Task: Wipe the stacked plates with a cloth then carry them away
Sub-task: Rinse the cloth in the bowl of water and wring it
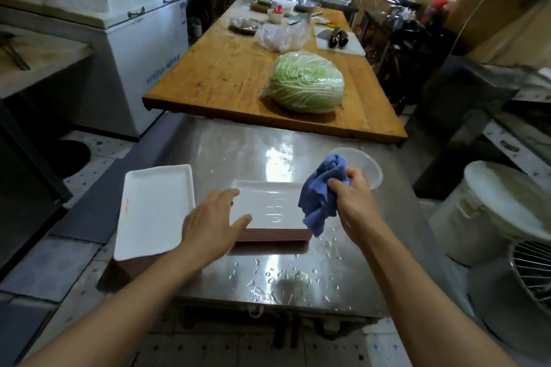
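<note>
Two stacks of rectangular white plates with brown undersides stand on a wet steel table (253,152). The middle stack (274,208) has a shiny wet top plate. The left stack (155,208) overhangs the table's left edge. My left hand (213,223) rests with straight fingers on the near left corner of the middle stack. My right hand (353,197) grips a crumpled blue cloth (322,191) just above the right end of that stack. The cloth hangs down over the stack's right edge.
A clear plastic bowl (369,170) sits behind my right hand. Water drops lie on the table's near part. Beyond is a wooden table (226,74) with a wrapped cabbage (307,82). A white bucket (489,214) and a wire cage stand at the right, a white freezer (140,39) at the left.
</note>
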### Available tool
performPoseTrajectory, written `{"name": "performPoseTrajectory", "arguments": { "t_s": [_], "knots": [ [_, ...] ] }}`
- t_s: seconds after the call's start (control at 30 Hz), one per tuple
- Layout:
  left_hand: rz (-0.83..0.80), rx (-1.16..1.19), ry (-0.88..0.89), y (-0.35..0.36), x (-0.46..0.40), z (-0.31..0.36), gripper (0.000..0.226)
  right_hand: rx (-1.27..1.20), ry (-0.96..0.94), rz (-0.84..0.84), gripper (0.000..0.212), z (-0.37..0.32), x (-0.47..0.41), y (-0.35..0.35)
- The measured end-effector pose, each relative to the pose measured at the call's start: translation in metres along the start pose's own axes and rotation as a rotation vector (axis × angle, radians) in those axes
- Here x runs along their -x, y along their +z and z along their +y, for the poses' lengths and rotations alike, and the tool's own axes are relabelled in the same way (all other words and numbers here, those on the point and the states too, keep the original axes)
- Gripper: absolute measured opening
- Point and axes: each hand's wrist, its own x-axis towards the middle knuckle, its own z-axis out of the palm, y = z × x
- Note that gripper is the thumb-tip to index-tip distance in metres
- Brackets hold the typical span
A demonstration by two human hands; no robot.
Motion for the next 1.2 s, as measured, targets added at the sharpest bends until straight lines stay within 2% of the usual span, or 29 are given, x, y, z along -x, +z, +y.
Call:
{"name": "performPoseTrajectory", "arguments": {
  "t_s": [0.07,0.13,0.23,0.33,0.47,0.57,0.67,0.77,0.87,0.93,1.03,1.1,1.2],
  "knots": [
    [-0.170,0.383,-0.098,0.009,-0.008,0.041,0.049,-0.015,-0.045,-0.002,0.013,-0.006,-0.008,-0.015],
    [-0.453,0.845,-0.306,0.017,-0.016,0.080,0.048,-0.005,-0.085,-0.002,0.014,-0.011,-0.017,-0.030],
    [-0.784,1.299,-0.494,0.032,-0.034,0.129,0.057,0.019,-0.119,-0.026,0.011,-0.016,-0.033,-0.051],
    [-0.880,1.531,-0.574,0.049,-0.062,0.170,0.067,0.041,-0.168,-0.071,0.008,-0.016,-0.053,-0.072],
    [-0.803,1.751,-0.710,0.066,-0.097,0.217,0.066,0.144,-0.253,-0.145,0.009,-0.016,-0.082,-0.099],
    [-0.695,1.715,-0.693,0.079,-0.124,0.238,0.065,0.328,-0.360,-0.108,0.014,-0.013,-0.105,-0.119],
    [-0.476,1.628,-0.583,0.093,-0.146,0.254,0.040,0.378,-0.401,-0.039,0.026,-0.013,-0.123,-0.136],
    [-0.237,1.339,-0.426,0.108,-0.160,0.267,0.019,0.359,-0.321,-0.007,0.030,-0.011,-0.144,-0.146],
    [-0.069,1.008,-0.240,0.118,-0.165,0.273,0.021,0.217,-0.171,-0.037,0.020,-0.008,-0.166,-0.151],
    [-0.024,0.868,-0.124,0.125,-0.167,0.275,0.022,0.124,-0.100,-0.090,0.015,-0.008,-0.180,-0.152],
    [0.000,0.839,-0.047,0.132,-0.177,0.277,0.023,0.148,-0.111,-0.079,0.016,-0.007,-0.200,-0.150],
    [-0.022,0.827,0.005,0.137,-0.184,0.276,0.024,0.169,-0.108,-0.031,0.012,-0.004,-0.213,-0.145],
    [-0.060,0.626,0.097,0.143,-0.193,0.268,0.020,0.061,0.023,-0.037,0.012,0.001,-0.227,-0.139]
  ]
}}
